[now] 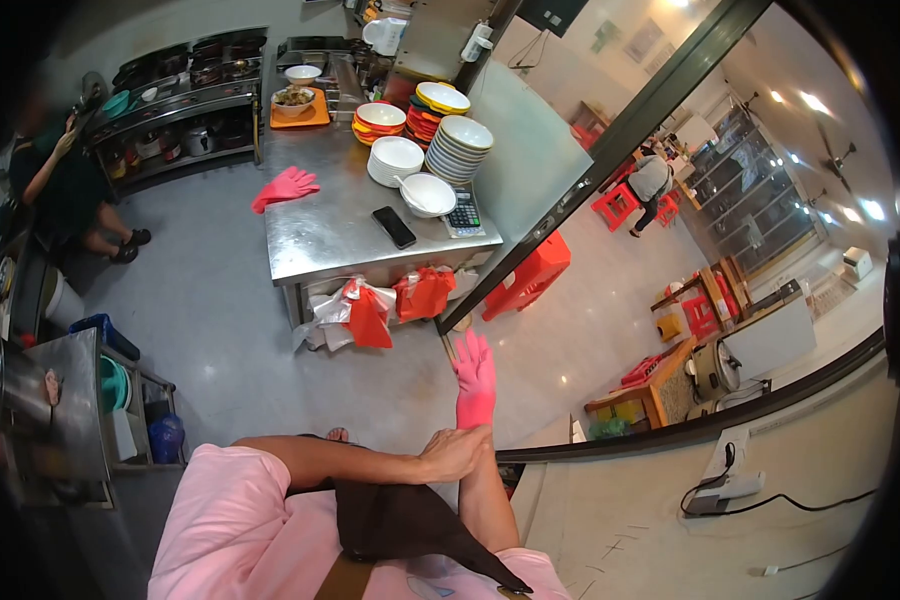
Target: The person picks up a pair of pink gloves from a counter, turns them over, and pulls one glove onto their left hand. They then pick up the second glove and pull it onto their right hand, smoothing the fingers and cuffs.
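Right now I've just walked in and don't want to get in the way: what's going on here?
The person's right hand is held up open in a pink glove. The bare left hand is closed at the glove's wrist end; whether it's going on or coming off, I can't tell. Another pink glove lies at the edge of the steel table, which also bears stacked bowls and a phone.

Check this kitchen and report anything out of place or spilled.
No spill or damage is apparent. One pink glove lies on the steel counter, seemingly poking past its edge, odd because a matching one is on the right hand. Red plastic bags bulge untidily from beneath the counter.
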Demonstrator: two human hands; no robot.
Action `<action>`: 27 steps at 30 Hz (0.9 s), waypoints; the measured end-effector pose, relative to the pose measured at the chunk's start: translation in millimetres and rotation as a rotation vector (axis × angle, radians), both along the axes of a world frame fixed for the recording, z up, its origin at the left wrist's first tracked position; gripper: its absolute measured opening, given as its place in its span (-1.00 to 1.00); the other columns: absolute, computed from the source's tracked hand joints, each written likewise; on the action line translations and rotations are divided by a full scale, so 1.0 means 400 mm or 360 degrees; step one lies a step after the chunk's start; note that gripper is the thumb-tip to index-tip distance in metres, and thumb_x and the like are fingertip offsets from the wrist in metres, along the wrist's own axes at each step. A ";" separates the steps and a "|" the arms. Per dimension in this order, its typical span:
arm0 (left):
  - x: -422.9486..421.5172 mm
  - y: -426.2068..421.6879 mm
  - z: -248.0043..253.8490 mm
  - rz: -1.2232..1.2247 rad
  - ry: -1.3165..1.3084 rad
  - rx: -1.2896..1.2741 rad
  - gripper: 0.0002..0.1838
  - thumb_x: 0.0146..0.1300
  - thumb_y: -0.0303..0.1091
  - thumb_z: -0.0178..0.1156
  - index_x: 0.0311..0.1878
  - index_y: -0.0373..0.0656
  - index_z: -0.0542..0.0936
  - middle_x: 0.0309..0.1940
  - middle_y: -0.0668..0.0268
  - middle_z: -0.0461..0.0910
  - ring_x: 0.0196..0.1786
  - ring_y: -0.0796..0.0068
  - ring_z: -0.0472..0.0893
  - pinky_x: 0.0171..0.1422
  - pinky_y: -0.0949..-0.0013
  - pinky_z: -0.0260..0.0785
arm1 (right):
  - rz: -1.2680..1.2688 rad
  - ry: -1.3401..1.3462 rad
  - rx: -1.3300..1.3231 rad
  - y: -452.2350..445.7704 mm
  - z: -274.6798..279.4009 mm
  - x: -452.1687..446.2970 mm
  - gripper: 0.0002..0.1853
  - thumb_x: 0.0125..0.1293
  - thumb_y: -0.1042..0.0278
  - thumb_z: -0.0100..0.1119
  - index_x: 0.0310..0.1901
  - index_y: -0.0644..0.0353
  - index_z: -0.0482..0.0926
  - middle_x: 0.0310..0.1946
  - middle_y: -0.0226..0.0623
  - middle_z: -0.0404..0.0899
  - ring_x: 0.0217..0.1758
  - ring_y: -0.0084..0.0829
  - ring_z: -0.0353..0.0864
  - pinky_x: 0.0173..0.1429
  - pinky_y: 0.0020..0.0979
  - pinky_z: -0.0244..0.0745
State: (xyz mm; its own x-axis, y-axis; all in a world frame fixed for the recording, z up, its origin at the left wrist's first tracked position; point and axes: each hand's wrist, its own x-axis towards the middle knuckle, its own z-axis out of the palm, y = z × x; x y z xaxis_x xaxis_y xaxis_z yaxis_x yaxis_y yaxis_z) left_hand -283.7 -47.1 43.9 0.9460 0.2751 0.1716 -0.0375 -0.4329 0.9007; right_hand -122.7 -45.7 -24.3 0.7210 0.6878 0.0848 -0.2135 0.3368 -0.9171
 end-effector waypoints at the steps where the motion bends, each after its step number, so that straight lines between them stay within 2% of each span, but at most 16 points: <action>1: 0.006 -0.002 0.000 -0.0008 -0.0013 -0.0013 -0.82 0.48 -0.31 0.06 0.02 -0.16 0.43 -0.30 -0.16 0.65 -0.18 -0.36 0.64 -0.10 -0.30 0.42 | 0.0045 0.0070 0.0016 -0.011 -0.005 0.012 -0.28 0.61 0.44 0.00 0.67 0.28 -0.09 0.68 -0.12 0.05 0.67 -0.20 0.16 0.57 -0.34 0.25; 4: 0.013 -0.008 -0.013 -0.0051 0.0019 -0.0043 -0.83 0.48 -0.31 0.06 0.02 -0.16 0.43 -0.27 -0.14 0.66 -0.15 -0.34 0.63 -0.08 -0.28 0.43 | -0.0049 0.0162 -0.0082 -0.008 -0.023 0.037 -0.27 0.62 0.43 0.00 0.67 0.28 -0.09 0.68 -0.14 0.07 0.67 -0.20 0.18 0.56 -0.31 0.27; 7: 0.012 -0.013 -0.016 -0.0067 0.0002 -0.0084 -0.82 0.48 -0.30 0.06 0.02 -0.15 0.44 -0.24 -0.12 0.66 -0.11 -0.32 0.64 -0.05 -0.25 0.43 | 0.0158 0.0393 0.0310 -0.014 -0.063 0.051 -0.25 0.65 0.24 0.03 0.66 0.28 -0.11 0.67 -0.14 0.10 0.67 -0.14 0.18 0.52 -0.26 0.33; 10: 0.007 -0.025 -0.013 -0.0135 0.0098 -0.0091 -0.82 0.48 -0.29 0.08 0.03 -0.13 0.45 -0.23 -0.08 0.67 -0.08 -0.29 0.65 -0.02 -0.23 0.44 | 0.0221 0.1395 0.0740 0.008 -0.096 0.088 -0.22 0.67 0.06 -0.02 0.66 0.25 -0.14 0.66 -0.10 0.11 0.66 -0.06 0.22 0.45 -0.21 0.39; 13: 0.013 -0.023 -0.018 -0.0118 0.0122 -0.0087 -0.82 0.47 -0.28 0.10 0.03 -0.12 0.46 -0.22 -0.05 0.68 -0.07 -0.27 0.66 -0.01 -0.21 0.46 | 0.0047 0.1571 0.0655 0.013 -0.088 0.084 -0.08 0.61 -0.25 -0.04 0.67 0.21 -0.17 0.67 -0.08 0.09 0.68 -0.05 0.18 0.42 -0.11 0.41; 16: 0.006 -0.017 -0.017 -0.0142 0.0129 -0.0116 -0.76 0.49 -0.27 0.03 0.11 -0.14 0.47 -0.16 -0.14 0.69 -0.03 -0.34 0.65 0.07 -0.30 0.44 | 0.0191 0.0665 0.0271 -0.006 -0.149 0.115 0.10 0.46 -0.47 0.00 0.68 0.19 -0.20 0.68 -0.06 0.06 0.68 -0.03 0.18 0.42 -0.03 0.40; 19: 0.004 -0.019 -0.026 -0.0198 0.0188 -0.0127 -0.77 0.50 -0.26 0.03 0.09 -0.15 0.48 -0.16 -0.12 0.69 -0.04 -0.33 0.65 0.07 -0.29 0.45 | 0.0161 0.0946 0.0525 -0.006 -0.144 0.109 0.09 0.49 -0.47 -0.04 0.68 0.21 -0.22 0.68 -0.04 0.05 0.68 -0.03 0.17 0.45 -0.04 0.39; 22: 0.000 -0.017 -0.006 -0.0191 0.0141 -0.0136 -0.83 0.50 -0.29 0.10 0.00 -0.16 0.46 -0.21 -0.04 0.67 -0.07 -0.25 0.67 -0.03 -0.15 0.46 | 0.0203 0.1395 0.0704 0.000 -0.113 0.105 -0.02 0.59 -0.32 -0.09 0.68 0.22 -0.24 0.68 -0.01 0.06 0.69 -0.06 0.16 0.46 -0.11 0.37; 25: -0.017 -0.015 0.014 -0.0260 0.0090 -0.0214 -0.82 0.52 -0.27 0.09 0.00 -0.17 0.47 -0.21 -0.04 0.67 -0.07 -0.26 0.66 -0.01 -0.14 0.46 | -0.0196 0.1476 0.0614 0.009 -0.102 0.100 0.02 0.56 -0.37 -0.07 0.68 0.22 -0.26 0.68 0.01 0.05 0.69 -0.07 0.16 0.47 -0.07 0.37; 27: -0.020 -0.018 0.011 -0.0291 0.0113 -0.0212 -0.81 0.52 -0.26 0.10 0.01 -0.17 0.47 -0.21 -0.04 0.67 -0.08 -0.25 0.66 -0.02 -0.14 0.46 | -0.0054 0.1033 0.0490 0.020 -0.132 0.108 0.10 0.49 -0.45 -0.03 0.69 0.20 -0.27 0.68 0.03 0.02 0.70 -0.05 0.15 0.48 -0.02 0.37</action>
